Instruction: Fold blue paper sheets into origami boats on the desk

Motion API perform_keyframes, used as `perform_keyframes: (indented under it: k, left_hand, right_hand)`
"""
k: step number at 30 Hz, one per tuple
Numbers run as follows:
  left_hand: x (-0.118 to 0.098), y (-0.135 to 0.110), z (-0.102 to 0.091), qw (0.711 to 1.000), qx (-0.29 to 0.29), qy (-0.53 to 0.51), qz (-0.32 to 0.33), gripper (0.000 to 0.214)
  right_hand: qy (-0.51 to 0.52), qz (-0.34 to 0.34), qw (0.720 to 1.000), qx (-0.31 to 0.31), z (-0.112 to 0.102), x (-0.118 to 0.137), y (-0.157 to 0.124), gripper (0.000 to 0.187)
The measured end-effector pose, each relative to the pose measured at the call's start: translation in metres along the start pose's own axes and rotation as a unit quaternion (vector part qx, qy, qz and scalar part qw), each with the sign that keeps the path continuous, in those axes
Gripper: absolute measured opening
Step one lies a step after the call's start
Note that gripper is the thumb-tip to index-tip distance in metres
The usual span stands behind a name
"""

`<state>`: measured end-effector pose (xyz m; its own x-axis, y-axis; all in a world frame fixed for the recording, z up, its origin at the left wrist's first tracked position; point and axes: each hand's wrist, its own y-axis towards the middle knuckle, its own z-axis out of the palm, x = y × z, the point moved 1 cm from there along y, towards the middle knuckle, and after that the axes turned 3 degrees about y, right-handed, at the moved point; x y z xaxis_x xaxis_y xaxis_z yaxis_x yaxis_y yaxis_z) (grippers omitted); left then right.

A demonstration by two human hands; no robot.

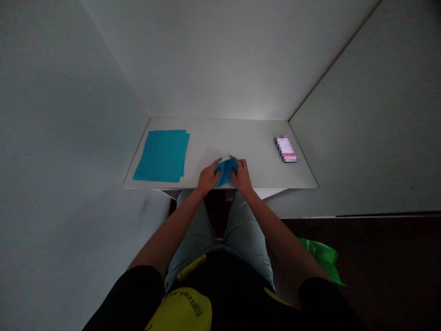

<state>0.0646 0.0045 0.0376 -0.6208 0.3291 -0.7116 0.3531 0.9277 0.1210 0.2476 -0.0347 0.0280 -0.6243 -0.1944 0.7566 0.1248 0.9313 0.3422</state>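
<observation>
A small folded piece of blue paper (226,171) sits near the front edge of a white table (241,138). My left hand (207,176) grips its left side with fingers closed on the paper. My right hand (241,174) pinches its right side. Both hands rest low over the table, close together, with the paper between them.
A stack of flat blue paper sheets (161,155) lies at the table's left. A blurred-out small object (286,149) lies at the right. White walls close in on the left, back and right. A green bag (322,259) lies on the dark floor at the right.
</observation>
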Motion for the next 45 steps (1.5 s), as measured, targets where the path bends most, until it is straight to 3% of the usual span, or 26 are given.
perform_keyframes:
  k: [8, 16, 22, 27, 32, 35, 37, 42, 45]
  left_hand:
    - [0.004, 0.003, -0.004, 0.995, -0.066, -0.078, 0.007, 0.048]
    - [-0.004, 0.005, 0.000, 0.998, -0.054, 0.005, 0.019, 0.041]
    - [-0.005, 0.004, -0.001, 0.995, -0.071, 0.036, 0.054, 0.051]
    - [-0.006, 0.005, 0.002, 0.995, -0.010, 0.043, 0.089, 0.062]
    - [0.001, 0.008, 0.006, 0.996, -0.063, -0.017, 0.067, 0.055]
    - [0.005, 0.008, 0.008, 0.993, -0.084, -0.034, 0.080, 0.060]
    - [0.007, 0.008, 0.009, 0.992, -0.076, -0.038, 0.095, 0.062]
    - [0.010, 0.006, 0.008, 0.990, -0.041, -0.046, 0.125, 0.055]
    - [0.016, 0.006, 0.007, 0.989, -0.028, -0.051, 0.138, 0.071]
  right_hand:
    - [0.027, -0.020, 0.999, 0.043, -0.019, -0.021, -0.006, 0.063]
    - [0.000, -0.116, 0.986, 0.120, -0.032, -0.028, -0.014, 0.056]
    - [0.001, -0.080, 0.994, 0.072, -0.029, -0.024, -0.011, 0.048]
    - [-0.041, -0.055, 0.997, 0.037, -0.023, -0.021, -0.009, 0.051]
    - [-0.104, -0.080, 0.991, -0.023, -0.027, -0.003, -0.034, 0.034]
    - [-0.165, -0.098, 0.979, 0.064, -0.028, 0.020, -0.043, 0.022]
    - [-0.196, -0.081, 0.966, 0.149, -0.024, 0.037, -0.038, 0.026]
    - [-0.289, 0.051, 0.910, 0.294, -0.008, 0.060, -0.003, 0.038]
    - [-0.308, 0.096, 0.882, 0.344, 0.001, 0.063, 0.014, 0.038]
